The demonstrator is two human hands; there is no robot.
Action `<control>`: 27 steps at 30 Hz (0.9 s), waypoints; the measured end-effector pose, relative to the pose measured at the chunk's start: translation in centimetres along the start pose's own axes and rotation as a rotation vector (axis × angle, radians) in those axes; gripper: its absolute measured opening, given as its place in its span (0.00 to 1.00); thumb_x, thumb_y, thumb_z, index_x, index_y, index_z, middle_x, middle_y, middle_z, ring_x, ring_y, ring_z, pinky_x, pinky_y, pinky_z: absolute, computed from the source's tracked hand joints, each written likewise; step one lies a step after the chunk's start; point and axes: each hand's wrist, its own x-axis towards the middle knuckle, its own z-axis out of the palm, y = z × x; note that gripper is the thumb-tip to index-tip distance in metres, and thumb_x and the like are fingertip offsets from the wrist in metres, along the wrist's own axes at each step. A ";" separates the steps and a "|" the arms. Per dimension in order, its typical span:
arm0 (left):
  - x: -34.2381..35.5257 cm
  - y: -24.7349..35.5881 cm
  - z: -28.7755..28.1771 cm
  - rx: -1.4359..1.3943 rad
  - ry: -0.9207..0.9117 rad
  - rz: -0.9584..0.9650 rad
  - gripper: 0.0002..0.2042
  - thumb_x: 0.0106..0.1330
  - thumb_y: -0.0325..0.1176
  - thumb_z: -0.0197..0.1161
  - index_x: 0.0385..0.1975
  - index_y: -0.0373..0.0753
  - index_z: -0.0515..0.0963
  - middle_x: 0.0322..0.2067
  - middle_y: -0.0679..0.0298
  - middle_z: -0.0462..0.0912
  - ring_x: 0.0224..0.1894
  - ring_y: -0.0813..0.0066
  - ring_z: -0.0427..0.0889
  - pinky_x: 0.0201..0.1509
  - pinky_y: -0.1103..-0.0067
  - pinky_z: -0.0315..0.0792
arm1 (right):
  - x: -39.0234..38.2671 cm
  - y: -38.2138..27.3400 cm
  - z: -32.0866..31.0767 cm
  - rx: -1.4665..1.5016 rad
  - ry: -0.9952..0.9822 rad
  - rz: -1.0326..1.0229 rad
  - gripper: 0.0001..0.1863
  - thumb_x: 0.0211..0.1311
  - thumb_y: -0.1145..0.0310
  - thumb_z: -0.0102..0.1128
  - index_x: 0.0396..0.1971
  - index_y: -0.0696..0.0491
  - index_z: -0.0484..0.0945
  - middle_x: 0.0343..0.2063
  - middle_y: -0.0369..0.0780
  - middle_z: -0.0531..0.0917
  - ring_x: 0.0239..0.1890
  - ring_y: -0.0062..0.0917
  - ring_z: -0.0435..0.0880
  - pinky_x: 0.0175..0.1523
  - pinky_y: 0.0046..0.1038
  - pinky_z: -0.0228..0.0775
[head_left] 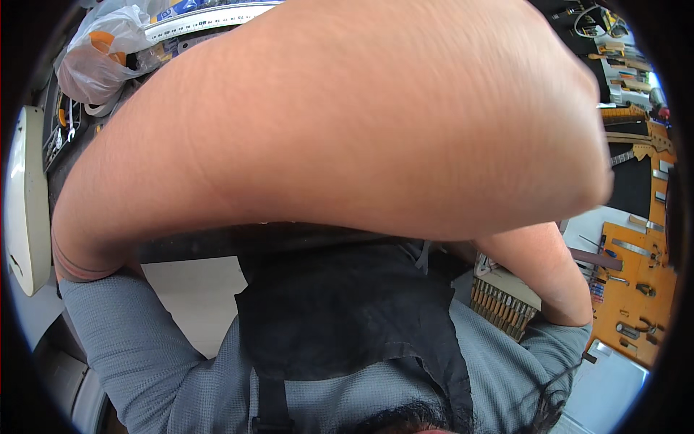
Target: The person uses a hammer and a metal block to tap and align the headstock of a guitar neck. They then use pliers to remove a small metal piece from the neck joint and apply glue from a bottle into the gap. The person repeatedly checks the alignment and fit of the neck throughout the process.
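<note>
My left forearm [325, 130] is raised very close, crossing most of the view from left to right. Its far end, where my left hand [571, 145] is, looks blurred, and I cannot make out any fingers. Below it, at the right, my right forearm [546, 271] reaches inward. My right hand is hidden behind the left arm, along with whatever lies beneath. A black apron [340, 311] over a grey waffle-knit top [137, 340] covers my front.
Upper left are a clear plastic bag [101, 69] with something orange, a white ruler [199, 23] and wrenches [71, 123]. A cream curved body [27, 210] stands at the left rim. To the right are guitar necks [640, 150], an orange tool board [629, 311] and wooden-handled tools [499, 307].
</note>
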 end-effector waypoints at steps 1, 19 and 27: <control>0.0 -0.3 0.2 -0.003 0.000 0.005 0.19 0.62 0.30 0.71 0.54 0.41 0.83 0.34 0.54 0.92 0.37 0.57 0.94 0.38 0.67 0.86 | 0.0 0.0 0.0 -0.002 -0.007 0.000 0.21 0.73 0.60 0.66 0.57 0.59 0.83 0.52 0.53 0.86 0.59 0.49 0.85 0.62 0.50 0.76; 0.7 -0.7 0.1 0.014 0.054 0.022 0.16 0.59 0.31 0.72 0.49 0.43 0.86 0.33 0.55 0.92 0.37 0.57 0.95 0.38 0.67 0.87 | 1.4 1.1 -3.0 -0.030 -0.137 -0.060 0.27 0.78 0.47 0.62 0.58 0.56 0.84 0.54 0.50 0.86 0.57 0.48 0.86 0.63 0.48 0.77; 0.4 -1.6 0.7 -0.001 0.068 0.034 0.15 0.58 0.31 0.73 0.46 0.44 0.87 0.33 0.55 0.93 0.37 0.57 0.95 0.38 0.67 0.88 | 1.8 1.7 -2.8 0.029 -0.169 -0.079 0.26 0.77 0.50 0.63 0.62 0.55 0.82 0.56 0.51 0.85 0.58 0.50 0.85 0.64 0.48 0.77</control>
